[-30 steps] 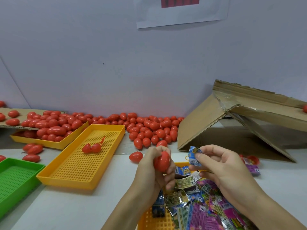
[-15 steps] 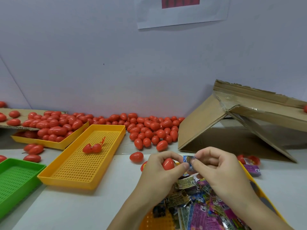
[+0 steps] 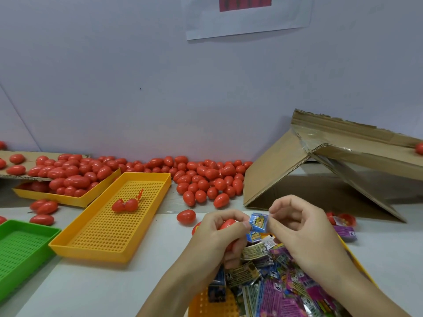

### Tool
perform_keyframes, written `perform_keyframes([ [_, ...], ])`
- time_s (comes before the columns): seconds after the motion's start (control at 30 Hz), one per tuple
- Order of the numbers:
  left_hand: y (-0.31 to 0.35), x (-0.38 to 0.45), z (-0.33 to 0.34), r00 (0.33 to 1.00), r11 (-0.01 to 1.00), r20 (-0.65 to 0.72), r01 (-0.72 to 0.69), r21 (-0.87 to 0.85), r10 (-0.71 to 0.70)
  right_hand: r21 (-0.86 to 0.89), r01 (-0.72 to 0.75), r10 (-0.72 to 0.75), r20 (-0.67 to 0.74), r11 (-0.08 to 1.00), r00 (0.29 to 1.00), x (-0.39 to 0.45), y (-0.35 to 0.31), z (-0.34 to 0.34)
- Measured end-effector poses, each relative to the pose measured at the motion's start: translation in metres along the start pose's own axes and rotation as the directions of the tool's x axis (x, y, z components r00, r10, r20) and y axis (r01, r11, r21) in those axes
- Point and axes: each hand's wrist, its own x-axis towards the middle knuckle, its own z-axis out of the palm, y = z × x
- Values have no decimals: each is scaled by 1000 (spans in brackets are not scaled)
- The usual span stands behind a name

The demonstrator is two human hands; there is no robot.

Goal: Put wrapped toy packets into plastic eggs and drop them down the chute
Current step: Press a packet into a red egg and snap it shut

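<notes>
Pale smooth table [image 3: 142,287] carries a folded corrugated cardboard chute [image 3: 320,161], three perforated plastic trays, two yellow, one green, and many glossy red eggs. Left hand [image 3: 219,239] grips one egg [image 3: 227,223]; right hand [image 3: 304,227] pinches a crinkly blue packet [image 3: 259,221] just beside it.

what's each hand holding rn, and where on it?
Left hand grips a red plastic egg round its body; right hand pinches the small blue wrapped toy packet at its right edge.

Bright, even light, soft shadows; wide-angle bending at edges.
</notes>
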Motion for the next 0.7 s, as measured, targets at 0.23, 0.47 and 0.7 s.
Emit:
perform_keyframes([
  [0.23,-1,0,0,1000,998,30,7,57,-9,-281,361,-317,190,889,929,-2,-4,-7],
  [0.47,-2,-1,2,999,981,36,13,193,-21,-121,297,-226,408,947,885,-1,-6,-16],
  [0.7,-2,-2,2,1000,977,11,18,214,-21,43,160,-162,457,986,875,-1,-7,-16],
])
